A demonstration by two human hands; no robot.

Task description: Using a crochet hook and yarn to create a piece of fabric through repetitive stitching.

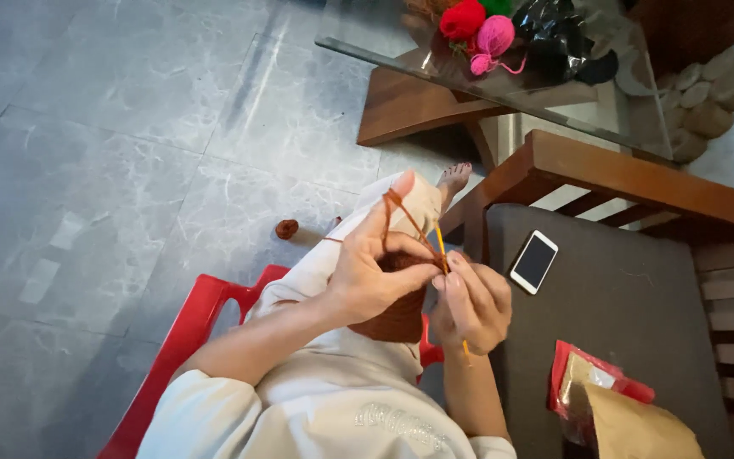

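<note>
A yellow hook (452, 280) was gripped in the right hand (471, 304), while brown yarn (405, 217) was looped over the raised forefinger of the left hand (375, 272); the brown knitted piece (397, 319) was pinched between both hands above the lap, with a phone (534, 261) lying nearby on the grey cushion (622, 314)

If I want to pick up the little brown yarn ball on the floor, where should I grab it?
Probably from above, pinching the round sides of the brown yarn ball. It lies alone on the grey floor tiles, with open space all around. A strand seems to run from it toward the left hand, so lift gently.
</note>
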